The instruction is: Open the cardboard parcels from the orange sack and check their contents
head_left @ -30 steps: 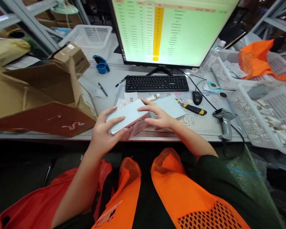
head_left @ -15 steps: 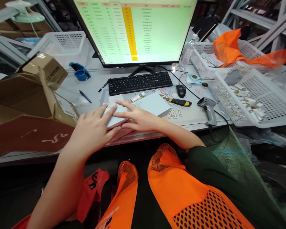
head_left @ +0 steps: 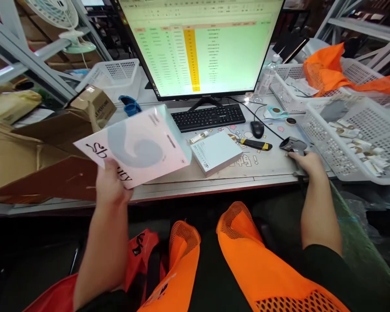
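Note:
My left hand point(head_left: 112, 184) grips a flat boxed item point(head_left: 149, 145) by its near left corner, thumb on top of the face. This flat box is pale pink-white with a grey swirl and black lettering, part of which my thumb covers. It is held tilted above the desk's front, its right side pale blue. My right hand point(head_left: 308, 164) is closed around the handle of a grey barcode scanner point(head_left: 292, 144) at the desk's right. Between the hands lies a second flat box point(head_left: 216, 151), pale blue, with a small vial point(head_left: 199, 137) beside it.
Behind stand a monitor point(head_left: 208, 56), a keyboard point(head_left: 211, 116) and a mouse point(head_left: 257, 128). A yellow-black utility knife point(head_left: 255, 144) lies near the second box. An open carton point(head_left: 52, 151) is at left. White baskets point(head_left: 341, 167) line the right side, one holding several small vials.
The flat box has come up off the desk in my left hand, its lettered face now showing. My right hand has left it and moved right onto the scanner. The view has shifted left.

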The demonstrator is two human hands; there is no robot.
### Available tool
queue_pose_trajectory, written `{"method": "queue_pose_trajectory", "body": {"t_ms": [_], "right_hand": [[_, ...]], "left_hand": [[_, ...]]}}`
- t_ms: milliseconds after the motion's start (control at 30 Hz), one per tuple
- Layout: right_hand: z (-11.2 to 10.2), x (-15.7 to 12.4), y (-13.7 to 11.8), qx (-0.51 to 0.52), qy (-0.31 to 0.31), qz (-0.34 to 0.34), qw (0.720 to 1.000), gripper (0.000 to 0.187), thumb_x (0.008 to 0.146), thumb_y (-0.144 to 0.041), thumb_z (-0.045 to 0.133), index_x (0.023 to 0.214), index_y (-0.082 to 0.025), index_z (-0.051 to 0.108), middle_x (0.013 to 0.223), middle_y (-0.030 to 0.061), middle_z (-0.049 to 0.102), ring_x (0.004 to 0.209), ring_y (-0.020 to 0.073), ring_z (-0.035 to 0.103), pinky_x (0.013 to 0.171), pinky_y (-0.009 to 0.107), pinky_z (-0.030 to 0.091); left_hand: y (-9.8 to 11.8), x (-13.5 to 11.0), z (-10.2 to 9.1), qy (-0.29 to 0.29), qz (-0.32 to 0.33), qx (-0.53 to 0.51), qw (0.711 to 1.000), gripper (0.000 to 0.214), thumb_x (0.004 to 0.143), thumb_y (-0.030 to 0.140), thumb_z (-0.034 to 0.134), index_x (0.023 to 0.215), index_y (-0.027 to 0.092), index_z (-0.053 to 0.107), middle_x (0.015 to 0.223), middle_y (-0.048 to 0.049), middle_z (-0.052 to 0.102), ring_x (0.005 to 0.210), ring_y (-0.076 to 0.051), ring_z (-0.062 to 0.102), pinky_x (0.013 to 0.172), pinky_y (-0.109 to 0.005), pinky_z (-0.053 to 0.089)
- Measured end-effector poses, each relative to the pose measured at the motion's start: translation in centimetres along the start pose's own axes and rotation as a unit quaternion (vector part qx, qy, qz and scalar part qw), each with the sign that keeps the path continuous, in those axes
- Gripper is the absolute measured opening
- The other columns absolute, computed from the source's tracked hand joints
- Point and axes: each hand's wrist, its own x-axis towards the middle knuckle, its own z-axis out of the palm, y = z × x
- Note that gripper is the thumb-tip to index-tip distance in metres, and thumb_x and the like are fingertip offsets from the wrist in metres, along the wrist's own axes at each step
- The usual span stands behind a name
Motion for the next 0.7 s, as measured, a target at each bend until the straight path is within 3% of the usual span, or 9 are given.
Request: {"method": "queue_pose_trajectory", "body": {"t_ms": [100,167,233,333,433,500,600,633,700], "right_hand": [[-0.6,-0.9,-1.2,0.065,-0.01,0.018,0.998,0.035,0.075,-0.045,0.088,0.086,-0.023,0.064,0.103,0.0207,0.073,0.112,0.0363,0.069,0.098,0.045,0.051],[-1.0,-2.3,-1.9,0.144,-0.026,0.011,0.989,0.033,0.072,-0.038,0.087,0.087,-0.025,0.061,0.093,0.015,0.072,0.094,0.0298,0.07,0.085,0.041,0.053],[-1.4,-4.6,-2.4,0.274,-0.076,-0.006,0.959,0.034,0.069,-0.04,0.084,0.089,-0.027,0.06,0.083,0.0085,0.069,0.075,0.0247,0.066,0.073,0.039,0.053],[-1.4,-9.7,-3.6,0.404,-0.159,-0.054,0.899,0.037,0.067,-0.048,0.086,0.091,-0.029,0.065,0.069,0.0008,0.063,0.06,0.0208,0.059,0.062,0.037,0.052],[-0.8,-15.7,-5.9,0.385,-0.233,-0.144,0.881,0.041,0.067,-0.042,0.094,0.1,-0.028,0.075,0.063,-0.0032,0.062,0.055,0.0182,0.058,0.054,0.032,0.053],[-0.3,-18.7,-7.9,0.348,-0.288,-0.222,0.864,0.048,0.071,-0.039,0.093,0.115,-0.025,0.079,0.074,0.0005,0.072,0.065,0.0206,0.068,0.059,0.033,0.059],[0.3,-20.5,-10.8,0.315,-0.289,-0.303,0.852,0.059,0.075,-0.036,0.089,0.131,-0.022,0.077,0.11,0.009,0.082,0.099,0.0274,0.077,0.082,0.038,0.066],[0.5,-20.5,-11.5,0.31,-0.284,-0.305,0.854,0.06,0.075,-0.034,0.089,0.132,-0.021,0.077,0.114,0.0095,0.082,0.1,0.0277,0.077,0.083,0.037,0.066],[0.7,-19.8,-12.1,0.304,-0.304,-0.26,0.865,0.058,0.076,-0.032,0.086,0.131,-0.02,0.076,0.097,0.0067,0.082,0.082,0.0244,0.077,0.071,0.034,0.065]], "left_hand": [[-1.4,-1.9,3.7,0.023,-0.237,-0.178,0.955,0.05,0.109,0.059,0.046,0.139,0.024,0.066,0.132,-0.0108,0.075,0.121,-0.026,0.071,0.105,-0.043,0.062],[-2.3,-3.0,5.4,-0.04,-0.362,-0.246,0.898,0.055,0.109,0.06,0.038,0.14,0.024,0.065,0.119,-0.0143,0.076,0.099,-0.027,0.074,0.084,-0.042,0.067],[-3.3,-4.0,6.5,-0.122,-0.437,-0.306,0.837,0.06,0.106,0.062,0.039,0.142,0.021,0.063,0.109,-0.0162,0.074,0.083,-0.024,0.072,0.067,-0.036,0.065],[-4.9,-5.5,7.8,-0.182,-0.471,-0.369,0.78,0.062,0.109,0.058,0.029,0.15,0.021,0.056,0.105,-0.0146,0.07,0.069,-0.017,0.064,0.054,-0.026,0.056],[-6.5,-6.7,9.1,-0.195,-0.48,-0.387,0.763,0.06,0.112,0.055,0.024,0.159,0.025,0.047,0.105,-0.0131,0.067,0.061,-0.013,0.054,0.048,-0.021,0.046],[-7.6,-7.2,9.6,-0.212,-0.486,-0.383,0.756,0.06,0.111,0.056,0.024,0.159,0.026,0.046,0.103,-0.0121,0.066,0.058,-0.012,0.05,0.046,-0.02,0.042],[-9.0,-7.4,9.6,-0.261,-0.518,-0.361,0.73,0.064,0.108,0.062,0.028,0.152,0.023,0.05,0.097,-0.0119,0.065,0.054,-0.012,0.047,0.044,-0.022,0.039],[-9.3,-7.4,9.4,-0.276,-0.531,-0.352,0.72,0.065,0.106,0.064,0.031,0.15,0.021,0.052,0.095,-0.0123,0.065,0.053,-0.012,0.046,0.043,-0.022,0.039],[-9.9,-7.5,8.7,-0.29,-0.543,-0.343,0.709,0.065,0.105,0.064,0.035,0.146,0.018,0.054,0.095,-0.0134,0.065,0.052,-0.013,0.045,0.043,-0.025,0.04]]}}
